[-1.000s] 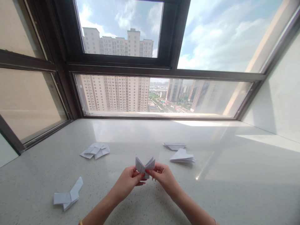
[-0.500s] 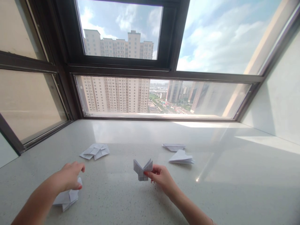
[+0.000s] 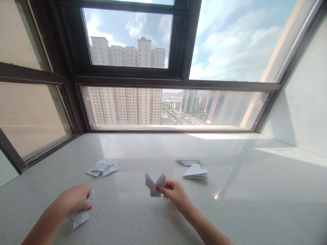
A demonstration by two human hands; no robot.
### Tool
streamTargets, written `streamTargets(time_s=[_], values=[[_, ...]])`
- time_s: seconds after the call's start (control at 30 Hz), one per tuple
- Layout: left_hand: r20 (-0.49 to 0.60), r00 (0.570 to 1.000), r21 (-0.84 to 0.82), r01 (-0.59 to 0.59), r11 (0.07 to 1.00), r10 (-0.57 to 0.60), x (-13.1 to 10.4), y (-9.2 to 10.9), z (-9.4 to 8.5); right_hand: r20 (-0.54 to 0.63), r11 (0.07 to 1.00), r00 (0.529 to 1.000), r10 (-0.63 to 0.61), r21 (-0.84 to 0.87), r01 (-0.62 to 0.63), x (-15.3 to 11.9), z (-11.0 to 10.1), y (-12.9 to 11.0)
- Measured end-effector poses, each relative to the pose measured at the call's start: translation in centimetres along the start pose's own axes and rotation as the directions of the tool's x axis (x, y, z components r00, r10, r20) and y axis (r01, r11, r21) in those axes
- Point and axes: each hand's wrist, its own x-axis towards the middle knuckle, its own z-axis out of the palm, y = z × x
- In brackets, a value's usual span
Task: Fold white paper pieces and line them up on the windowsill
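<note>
Between the thumb and fingers of my right hand (image 3: 176,193) is a small folded-paper piece (image 3: 153,190) printed with faint lines; its two flaps spread upward in a V. At the lower left, my left hand (image 3: 78,197) is closed on a white folded paper (image 3: 81,217), which shows past the thumb and below the palm. Part of that paper is hidden by the hand. Beyond my left hand lies a flat cluster of folded paper (image 3: 103,167). To the right of the V-shaped piece rest a paper airplane (image 3: 196,172) and a flat folded paper (image 3: 188,161).
Everything lies on a pale speckled windowsill counter (image 3: 143,149). Dark window frames (image 3: 173,130) border it at the back and left, with tall buildings outside. A white wall (image 3: 304,115) stands on the right. Sunlight falls across the counter's right side.
My left hand has come down and closed on the folded paper beneath it, and that paper has shifted slightly right. My right hand keeps its piece almost still. The view has tilted slightly.
</note>
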Motion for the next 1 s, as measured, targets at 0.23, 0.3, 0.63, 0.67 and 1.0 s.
streamTargets(time_s=[0.23, 0.3, 0.63, 0.67, 1.0], values=[[0.099, 0.935, -0.258, -0.306, 0.917, 0.34, -2.8, 10.9, -1.8, 0.03, 0.999, 0.999, 0.035, -0.015, -0.034, 0.1, 0.0, 0.0], [0.068, 0.889, -0.342, -0.406, 0.847, 0.453, -3.1, 13.3, -1.1, 0.068, 0.999, 0.997, 0.043, 0.03, -0.045, 0.0, 0.1, 0.0], [-0.283, 0.714, -0.174, -0.695, 0.698, 0.641, -2.7, 16.4, 4.5, 0.154, 0.997, 0.987, 0.051, 0.043, -0.058, -0.6, 0.9, -0.6], [-0.291, 0.706, -0.176, -0.703, 0.689, 0.645, -2.7, 16.3, 4.7, 0.165, 0.997, 0.985, 0.052, 0.048, -0.061, -0.6, 1.0, -0.8], [-0.209, 0.666, -0.168, -0.746, 0.644, 0.717, -2.5, 15.8, 5.3, 0.251, 0.998, 0.967, 0.04, 0.03, -0.049, -1.0, 1.0, -1.1]])
